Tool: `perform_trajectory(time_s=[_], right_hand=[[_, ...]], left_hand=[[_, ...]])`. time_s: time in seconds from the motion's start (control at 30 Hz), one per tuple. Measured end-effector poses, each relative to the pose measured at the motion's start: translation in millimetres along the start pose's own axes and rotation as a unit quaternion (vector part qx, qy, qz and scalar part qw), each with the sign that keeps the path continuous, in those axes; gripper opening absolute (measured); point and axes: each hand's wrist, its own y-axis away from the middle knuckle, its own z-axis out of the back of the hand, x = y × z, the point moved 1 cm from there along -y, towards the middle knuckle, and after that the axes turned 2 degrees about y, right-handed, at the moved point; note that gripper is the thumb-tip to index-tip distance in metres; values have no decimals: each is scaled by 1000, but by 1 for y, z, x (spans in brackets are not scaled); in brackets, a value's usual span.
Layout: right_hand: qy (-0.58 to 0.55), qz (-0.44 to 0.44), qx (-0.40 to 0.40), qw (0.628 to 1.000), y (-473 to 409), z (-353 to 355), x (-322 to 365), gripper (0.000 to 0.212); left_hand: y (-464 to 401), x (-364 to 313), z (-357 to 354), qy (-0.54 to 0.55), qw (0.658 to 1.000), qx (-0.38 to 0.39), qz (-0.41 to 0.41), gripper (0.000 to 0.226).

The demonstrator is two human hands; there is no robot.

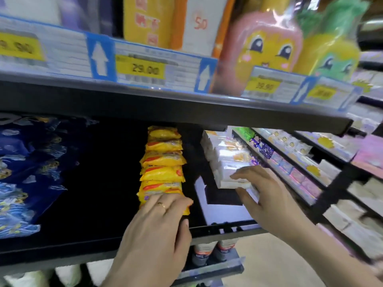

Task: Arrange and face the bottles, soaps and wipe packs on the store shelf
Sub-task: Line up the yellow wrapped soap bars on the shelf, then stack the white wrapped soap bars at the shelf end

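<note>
Head view: my left hand [161,222] lies flat-fingered on the front yellow pack [163,191], steadying its row, while my right hand [267,195] pinches the white pack [232,175] to square it forward on the shelf [219,228]

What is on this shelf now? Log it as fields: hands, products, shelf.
left hand: left hand rests on the front yellow plastic wipe pack
right hand: right hand grips the front white wrapped pack
products: yellow packs in one row; blue patterned packs at left
shelf: black metal shelf, bare patch between the rows
</note>
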Motion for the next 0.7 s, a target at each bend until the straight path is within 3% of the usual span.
perform_trajectory(time_s=[0.27,0.47,0.7], right_hand=[[-34,-13,52,998,-5,-2,-84,56],[-82,-3,108,991,-28,-17,-84,69],[-93,21,-10,995,-28,-45,-87,47]], left_hand=[[-18,-56,-87,-57,994,89,29,45],[-16,-63,-98,-98,990,88,49,47],[-16,-68,-93,-36,992,84,87,42]])
